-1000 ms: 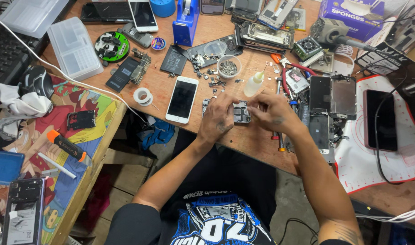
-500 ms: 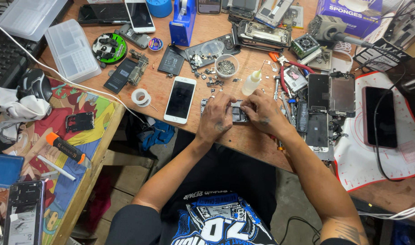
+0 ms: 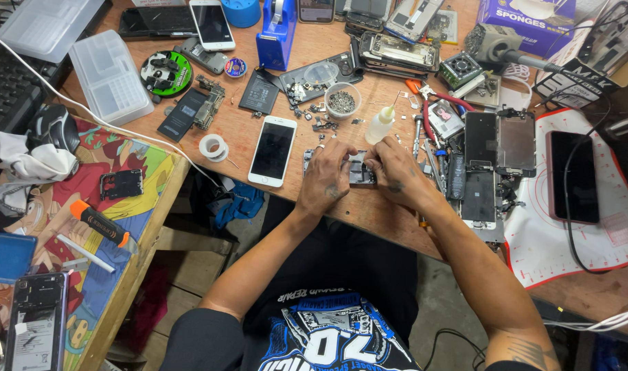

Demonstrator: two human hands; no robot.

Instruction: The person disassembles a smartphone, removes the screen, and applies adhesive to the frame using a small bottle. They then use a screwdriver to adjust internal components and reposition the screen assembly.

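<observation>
Where worn wooden bench (image 3: pixel 286 199) meets side table with cartoon mat (image 3: pixel 132 154), clutter everywhere: flat black phone parts, clear plastic boxes, blue tape dispenser (image 3: pixel 278 34). White phone (image 3: pixel 272 150) lies glossy, face up, just left of hands. Small squeeze bottle (image 3: pixel 380 124) upright behind them. Left hand (image 3: pixel 325 180) and right hand (image 3: pixel 395 174) both curled, fingertips pinching grey metal phone frame (image 3: pixel 360 169), flat on bench between them near front edge.

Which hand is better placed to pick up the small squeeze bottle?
Right, probably. The right hand rests on the opened phone part just below the squeeze bottle; the left hand lies farther off.
</observation>
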